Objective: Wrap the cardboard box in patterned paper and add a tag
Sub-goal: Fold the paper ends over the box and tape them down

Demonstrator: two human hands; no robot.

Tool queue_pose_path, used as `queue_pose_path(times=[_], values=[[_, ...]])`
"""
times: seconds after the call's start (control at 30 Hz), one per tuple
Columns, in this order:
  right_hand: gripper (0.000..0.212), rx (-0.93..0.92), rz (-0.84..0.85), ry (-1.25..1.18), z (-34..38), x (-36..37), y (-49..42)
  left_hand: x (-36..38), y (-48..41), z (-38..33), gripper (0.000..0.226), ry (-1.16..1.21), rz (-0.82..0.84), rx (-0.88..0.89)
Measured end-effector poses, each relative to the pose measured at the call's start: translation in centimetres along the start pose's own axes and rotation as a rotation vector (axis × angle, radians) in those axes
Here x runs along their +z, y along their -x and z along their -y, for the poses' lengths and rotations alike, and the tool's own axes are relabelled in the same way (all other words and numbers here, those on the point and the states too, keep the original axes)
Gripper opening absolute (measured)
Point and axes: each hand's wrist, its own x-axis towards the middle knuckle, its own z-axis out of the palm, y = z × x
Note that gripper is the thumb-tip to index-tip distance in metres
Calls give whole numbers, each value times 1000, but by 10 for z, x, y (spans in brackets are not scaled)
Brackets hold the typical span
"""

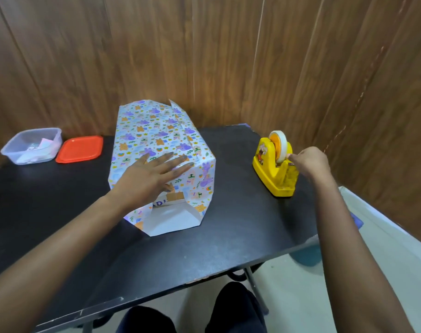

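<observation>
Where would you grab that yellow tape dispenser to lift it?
Likely from above, by the narrow uprights flanking the tape, a finger on each flat side of the dispenser. The cutter end is occupied: the right hand pinches tape there.

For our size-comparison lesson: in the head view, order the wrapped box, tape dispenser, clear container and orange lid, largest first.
1. wrapped box
2. tape dispenser and clear container: too alike to rank
3. orange lid

Glossy patterned paper (156,138), matt black table (228,224), glossy yellow plastic tape dispenser (274,174), translucent plastic container (32,145), smooth orange plastic lid (80,149), wood-grain wall (204,56)
</observation>
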Motion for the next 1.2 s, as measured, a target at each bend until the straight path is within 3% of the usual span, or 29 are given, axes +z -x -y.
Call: queue_pose_path(times=[0.07,0.2,0.37,0.47,0.57,0.87,1.13,1.2], values=[[35,20,98,-112,1,-5,-2,0,0,0,114,7,10,-3],[32,37,110,-219,6,-10,-4,-3,-1,1,101,23,5,7],[34,93,134,-485,4,-17,-2,3,0,3,122,52,7,18],[7,164,183,-553,-9,-13,4,5,0,4,125,61,-11,20],[23,242,236,-655,-24,2,6,5,1,4,123,71,-26,21],[21,348,262,-1122,-36,25,17,2,-1,2,97,77,-38,8],[28,551,332,-1498,-41,41,35,0,0,2,100,83,-22,-2],[26,516,348,-1564,-48,50,46,1,1,3,110,84,-9,-6]])
